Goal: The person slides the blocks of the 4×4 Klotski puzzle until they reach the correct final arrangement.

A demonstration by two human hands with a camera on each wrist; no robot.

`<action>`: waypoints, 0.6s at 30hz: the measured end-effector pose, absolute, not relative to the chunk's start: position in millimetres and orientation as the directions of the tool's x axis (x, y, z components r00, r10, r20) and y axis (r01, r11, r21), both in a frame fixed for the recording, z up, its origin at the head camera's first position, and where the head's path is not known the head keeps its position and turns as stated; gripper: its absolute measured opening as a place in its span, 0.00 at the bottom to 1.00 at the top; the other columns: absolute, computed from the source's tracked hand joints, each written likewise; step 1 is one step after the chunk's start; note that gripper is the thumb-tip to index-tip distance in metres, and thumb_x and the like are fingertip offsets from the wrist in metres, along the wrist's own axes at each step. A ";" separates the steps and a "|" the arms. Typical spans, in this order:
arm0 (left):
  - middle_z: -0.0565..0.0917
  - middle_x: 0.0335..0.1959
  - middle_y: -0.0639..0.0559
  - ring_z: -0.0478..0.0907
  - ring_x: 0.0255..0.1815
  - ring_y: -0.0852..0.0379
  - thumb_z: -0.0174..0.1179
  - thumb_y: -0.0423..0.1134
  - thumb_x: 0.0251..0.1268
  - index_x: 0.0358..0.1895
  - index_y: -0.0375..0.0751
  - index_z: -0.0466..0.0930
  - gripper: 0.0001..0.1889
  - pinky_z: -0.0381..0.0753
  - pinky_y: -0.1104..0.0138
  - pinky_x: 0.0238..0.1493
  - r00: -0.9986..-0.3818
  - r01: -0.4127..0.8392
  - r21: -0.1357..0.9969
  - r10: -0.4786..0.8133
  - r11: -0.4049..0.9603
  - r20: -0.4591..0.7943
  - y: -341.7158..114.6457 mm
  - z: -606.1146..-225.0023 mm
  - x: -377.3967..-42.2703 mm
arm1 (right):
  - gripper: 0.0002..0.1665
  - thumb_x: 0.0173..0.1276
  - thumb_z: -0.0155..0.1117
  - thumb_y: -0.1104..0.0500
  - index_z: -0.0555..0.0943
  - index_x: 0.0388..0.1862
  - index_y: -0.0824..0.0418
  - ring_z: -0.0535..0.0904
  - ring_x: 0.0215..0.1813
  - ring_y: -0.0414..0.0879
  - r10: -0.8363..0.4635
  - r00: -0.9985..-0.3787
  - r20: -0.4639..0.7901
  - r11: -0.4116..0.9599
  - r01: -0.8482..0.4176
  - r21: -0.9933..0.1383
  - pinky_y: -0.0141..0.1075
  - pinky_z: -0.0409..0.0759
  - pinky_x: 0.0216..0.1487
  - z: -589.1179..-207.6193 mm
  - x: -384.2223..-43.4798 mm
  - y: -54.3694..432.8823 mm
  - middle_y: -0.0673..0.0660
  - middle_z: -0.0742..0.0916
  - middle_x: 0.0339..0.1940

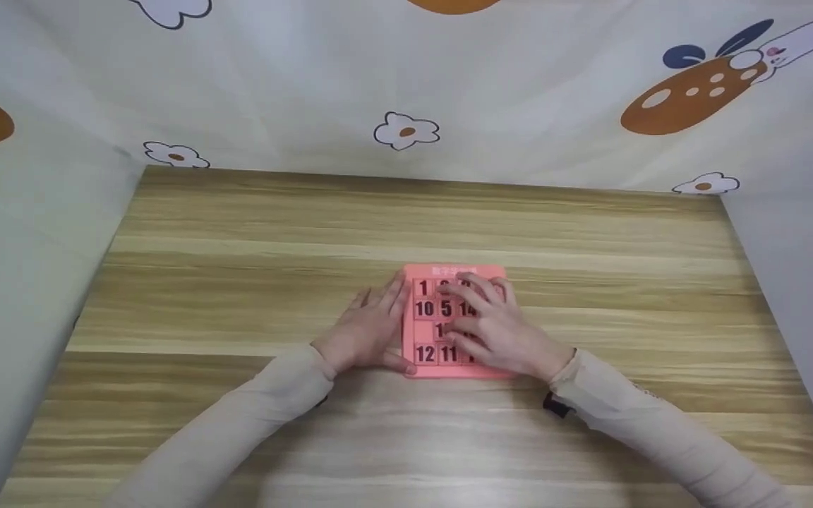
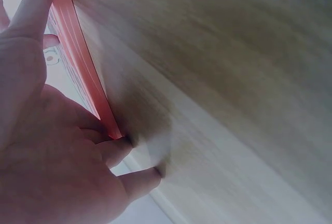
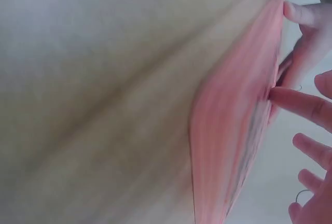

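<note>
A pink sliding number puzzle (image 1: 445, 308) lies flat on the wooden table, with dark numbers on its square tiles. A gap shows at the left of its third row. Along the puzzle's left edge rests my left hand (image 1: 368, 331), fingers extended and thumb at the lower left corner. In the left wrist view, some of that hand's fingertips (image 2: 122, 149) touch the table beside the pink frame (image 2: 83, 58). Spread over the right-hand tiles is my right hand (image 1: 509, 339), hiding several numbers. In the right wrist view, one finger (image 3: 301, 105) touches the puzzle's face; other fingers are raised.
The wooden table (image 1: 237, 233) stretches around the puzzle. A pale curtain (image 1: 308, 85) with flower and carrot prints hangs behind its far edge, and pale side walls (image 1: 32, 261) flank it. A dark band (image 1: 557, 404) shows at the right wrist.
</note>
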State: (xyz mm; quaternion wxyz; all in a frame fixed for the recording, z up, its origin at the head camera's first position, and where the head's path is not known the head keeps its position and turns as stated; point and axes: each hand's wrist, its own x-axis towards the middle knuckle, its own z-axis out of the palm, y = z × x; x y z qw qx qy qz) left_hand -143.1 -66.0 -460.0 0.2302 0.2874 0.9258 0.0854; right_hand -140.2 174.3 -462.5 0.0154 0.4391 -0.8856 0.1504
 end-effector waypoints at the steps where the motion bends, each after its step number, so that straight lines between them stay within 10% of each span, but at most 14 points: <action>1: 0.29 0.76 0.38 0.36 0.76 0.41 0.63 0.72 0.43 0.76 0.31 0.33 0.69 0.42 0.46 0.72 -0.729 0.495 0.286 0.572 0.820 -0.377 -65.9 -460.0 -143.1 | 0.15 0.70 0.58 0.48 0.86 0.46 0.52 0.57 0.72 0.58 -0.774 -0.611 0.165 0.564 -0.784 -0.259 0.63 0.54 0.65 -462.6 -140.8 174.0 0.58 0.71 0.70; 7: 0.29 0.76 0.37 0.36 0.76 0.41 0.61 0.73 0.44 0.76 0.31 0.33 0.68 0.42 0.46 0.72 -0.726 0.507 0.260 0.570 0.822 -0.384 -64.9 -461.0 -143.3 | 0.30 0.73 0.51 0.44 0.70 0.70 0.52 0.55 0.74 0.57 -0.831 -0.550 0.081 0.520 -0.820 -0.240 0.64 0.50 0.68 -467.3 -138.2 170.6 0.56 0.68 0.73; 18: 0.30 0.76 0.38 0.36 0.76 0.42 0.64 0.70 0.44 0.76 0.31 0.34 0.68 0.41 0.47 0.73 -0.731 0.480 0.309 0.569 0.821 -0.376 -65.1 -460.8 -143.4 | 0.27 0.74 0.51 0.44 0.74 0.67 0.52 0.60 0.73 0.54 -0.879 -0.464 0.113 0.431 -0.873 -0.229 0.61 0.56 0.67 -470.8 -126.9 177.2 0.54 0.71 0.71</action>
